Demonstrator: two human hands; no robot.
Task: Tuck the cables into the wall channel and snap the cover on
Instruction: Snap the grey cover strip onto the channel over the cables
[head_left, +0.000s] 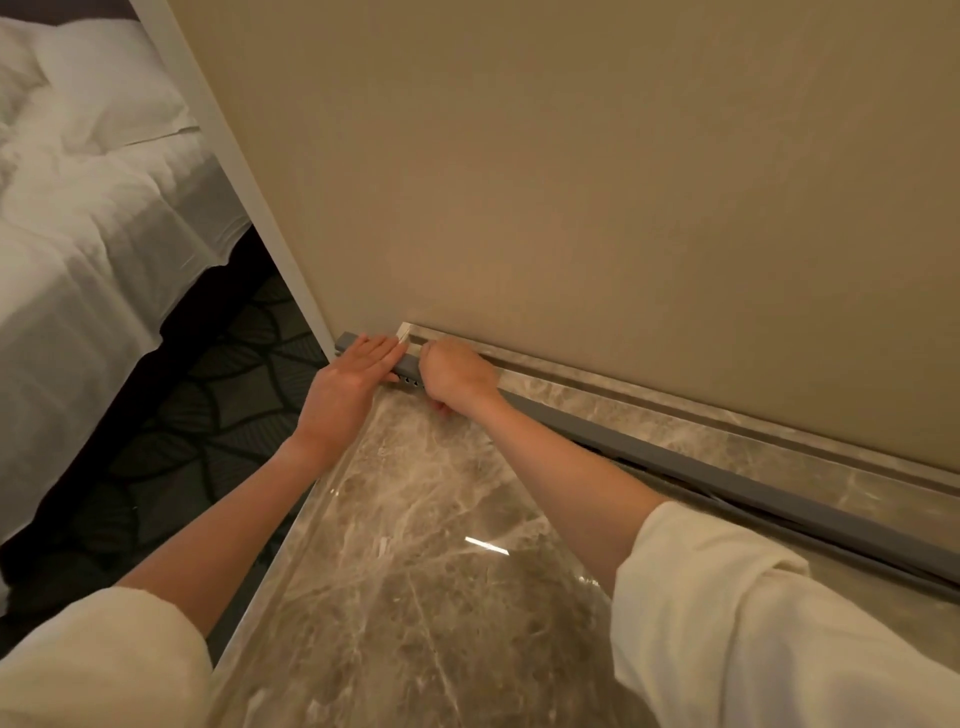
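1. The grey cover (727, 480) lay along the marble top (415, 571) near the wall (571, 156), its long axis running from the left corner to the lower right.
2. The left hand (353, 374) pressed flat on its left end; the right hand (457, 371) was clenched on it just beside.
3. Whether cables sat inside could not be told.
4. A bed (93, 208) stood well apart, left.

A bedroom, likely a hotel room. Left of the beige wall (571, 182) stands a bed (88, 249) with rumpled white sheets and a pillow (104, 98). Dark patterned carpet (208, 415) lies beside it. Against the wall's foot runs a polished marble bench (415, 597).
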